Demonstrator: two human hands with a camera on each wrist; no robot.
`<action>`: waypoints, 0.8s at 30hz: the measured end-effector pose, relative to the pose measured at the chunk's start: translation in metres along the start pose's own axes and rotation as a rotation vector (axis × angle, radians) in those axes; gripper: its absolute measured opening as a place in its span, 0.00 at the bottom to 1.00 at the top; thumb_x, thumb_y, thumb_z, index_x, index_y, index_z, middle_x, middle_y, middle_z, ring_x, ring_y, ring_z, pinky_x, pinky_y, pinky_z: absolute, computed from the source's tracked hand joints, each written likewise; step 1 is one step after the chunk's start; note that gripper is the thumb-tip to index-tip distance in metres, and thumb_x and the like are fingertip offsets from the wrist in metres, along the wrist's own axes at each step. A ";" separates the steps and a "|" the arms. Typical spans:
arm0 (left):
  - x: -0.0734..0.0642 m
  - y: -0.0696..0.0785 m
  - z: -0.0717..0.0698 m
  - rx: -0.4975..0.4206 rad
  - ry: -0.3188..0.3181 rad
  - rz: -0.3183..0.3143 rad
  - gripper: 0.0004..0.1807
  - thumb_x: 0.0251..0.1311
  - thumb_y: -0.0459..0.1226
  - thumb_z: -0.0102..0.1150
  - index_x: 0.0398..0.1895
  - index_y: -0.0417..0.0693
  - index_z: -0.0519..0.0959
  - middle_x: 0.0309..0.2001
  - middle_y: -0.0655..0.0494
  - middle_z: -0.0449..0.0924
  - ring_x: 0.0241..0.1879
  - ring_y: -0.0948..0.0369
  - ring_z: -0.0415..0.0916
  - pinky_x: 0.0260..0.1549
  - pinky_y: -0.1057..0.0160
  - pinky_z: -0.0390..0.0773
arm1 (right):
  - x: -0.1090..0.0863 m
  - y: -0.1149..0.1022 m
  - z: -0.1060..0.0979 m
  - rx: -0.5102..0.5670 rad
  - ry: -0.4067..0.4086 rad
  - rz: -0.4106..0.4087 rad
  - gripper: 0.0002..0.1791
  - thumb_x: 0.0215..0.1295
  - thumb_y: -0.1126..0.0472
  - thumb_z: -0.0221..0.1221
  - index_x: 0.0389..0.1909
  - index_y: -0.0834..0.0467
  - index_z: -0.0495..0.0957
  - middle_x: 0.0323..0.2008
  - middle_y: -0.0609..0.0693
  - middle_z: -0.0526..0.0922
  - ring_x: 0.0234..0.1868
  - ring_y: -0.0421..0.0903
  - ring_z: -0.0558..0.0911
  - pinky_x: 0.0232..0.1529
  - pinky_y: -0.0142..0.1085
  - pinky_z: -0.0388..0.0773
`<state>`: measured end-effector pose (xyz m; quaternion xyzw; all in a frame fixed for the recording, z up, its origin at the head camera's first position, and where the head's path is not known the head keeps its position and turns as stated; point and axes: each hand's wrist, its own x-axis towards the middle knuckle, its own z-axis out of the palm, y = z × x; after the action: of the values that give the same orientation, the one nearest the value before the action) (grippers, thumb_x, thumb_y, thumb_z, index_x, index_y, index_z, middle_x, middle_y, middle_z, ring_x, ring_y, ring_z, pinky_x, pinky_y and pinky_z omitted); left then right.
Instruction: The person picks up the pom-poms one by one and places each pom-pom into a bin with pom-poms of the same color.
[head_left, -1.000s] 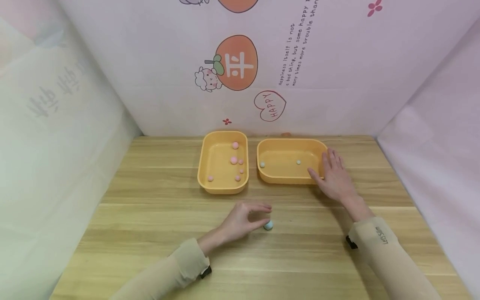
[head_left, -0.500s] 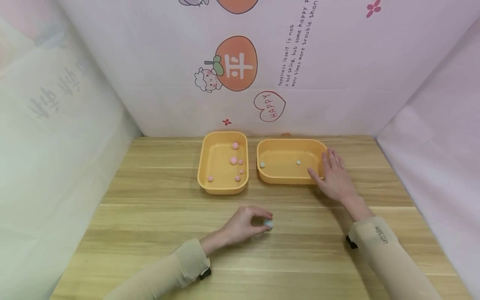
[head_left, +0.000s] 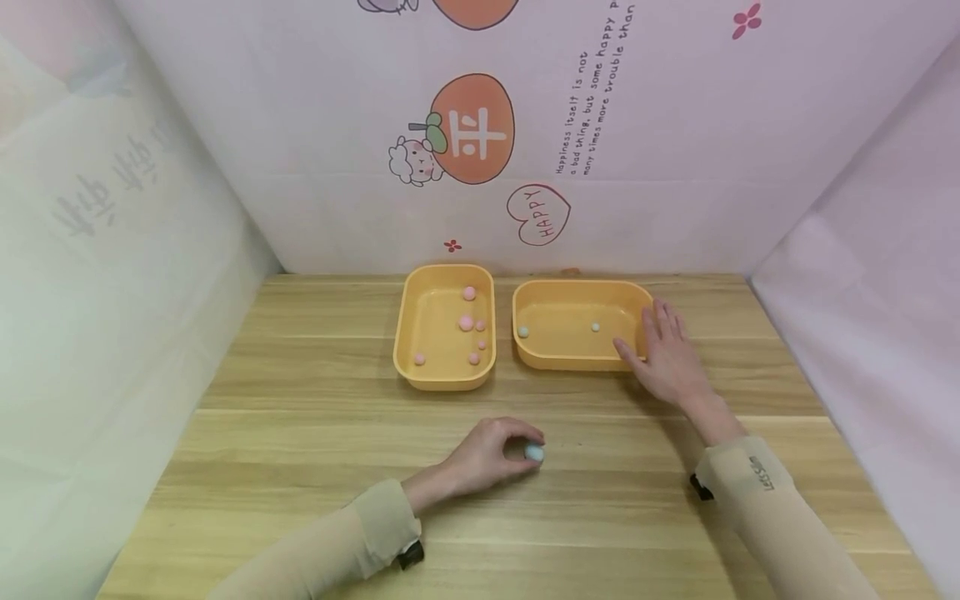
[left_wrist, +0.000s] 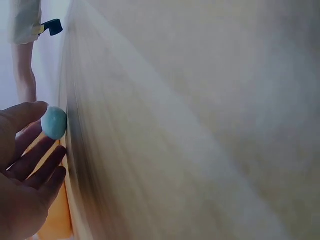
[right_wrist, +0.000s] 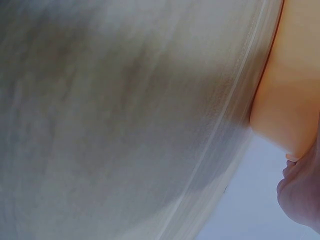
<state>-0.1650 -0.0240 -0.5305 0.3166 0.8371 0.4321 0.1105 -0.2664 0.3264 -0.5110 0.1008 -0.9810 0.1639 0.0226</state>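
A small light-blue ball (head_left: 534,452) is at the wooden table, between the thumb and fingers of my left hand (head_left: 480,454), which pinch it. The left wrist view has the thumb against the ball (left_wrist: 54,123), with the other fingers spread below. My right hand (head_left: 670,358) rests on the right end of the wide yellow tray (head_left: 585,363), thumb and fingers spread along the rim. Inside that tray lie a pale green ball (head_left: 523,332) at the left and a smaller pale ball (head_left: 596,327) near the middle. In the right wrist view only part of the hand (right_wrist: 300,192) shows.
A second yellow tray (head_left: 444,385) stands upright to the left, holding several pink balls (head_left: 467,323) of different sizes. Both trays sit near the back of the wooden table (head_left: 300,467). Printed white cloth (head_left: 660,125) hangs behind and along the sides.
My left thumb and fingers have closed around the light-blue ball, which was at the thumb tip before. My right hand stays on the wide tray.
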 end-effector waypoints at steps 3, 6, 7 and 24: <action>0.000 -0.002 0.000 0.005 0.020 -0.007 0.12 0.66 0.33 0.77 0.52 0.44 0.91 0.54 0.52 0.94 0.60 0.58 0.88 0.66 0.62 0.85 | 0.000 0.000 0.000 0.004 -0.001 0.002 0.56 0.85 0.30 0.40 0.86 0.74 0.39 0.88 0.74 0.32 0.89 0.75 0.40 0.90 0.66 0.37; 0.000 -0.004 0.001 0.012 0.029 -0.019 0.11 0.66 0.33 0.77 0.50 0.45 0.91 0.52 0.53 0.94 0.59 0.59 0.88 0.65 0.62 0.85 | 0.000 0.000 0.000 0.005 -0.002 0.004 0.56 0.85 0.30 0.40 0.87 0.74 0.39 0.88 0.74 0.31 0.89 0.75 0.40 0.90 0.66 0.37; 0.000 -0.004 0.000 0.016 0.029 -0.022 0.11 0.66 0.34 0.77 0.50 0.45 0.91 0.52 0.53 0.94 0.59 0.59 0.88 0.65 0.62 0.85 | 0.000 0.000 0.000 0.003 -0.003 0.005 0.56 0.85 0.30 0.40 0.87 0.74 0.39 0.88 0.74 0.31 0.89 0.75 0.40 0.90 0.66 0.37; 0.003 -0.009 -0.002 0.008 0.064 0.041 0.11 0.70 0.37 0.75 0.52 0.46 0.90 0.54 0.53 0.94 0.59 0.57 0.89 0.66 0.60 0.86 | 0.000 -0.002 0.000 0.011 -0.006 0.014 0.56 0.86 0.30 0.40 0.86 0.74 0.39 0.88 0.75 0.34 0.89 0.76 0.39 0.90 0.65 0.37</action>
<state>-0.1718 -0.0277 -0.5357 0.3199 0.8353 0.4411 0.0735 -0.2659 0.3249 -0.5103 0.0948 -0.9808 0.1693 0.0178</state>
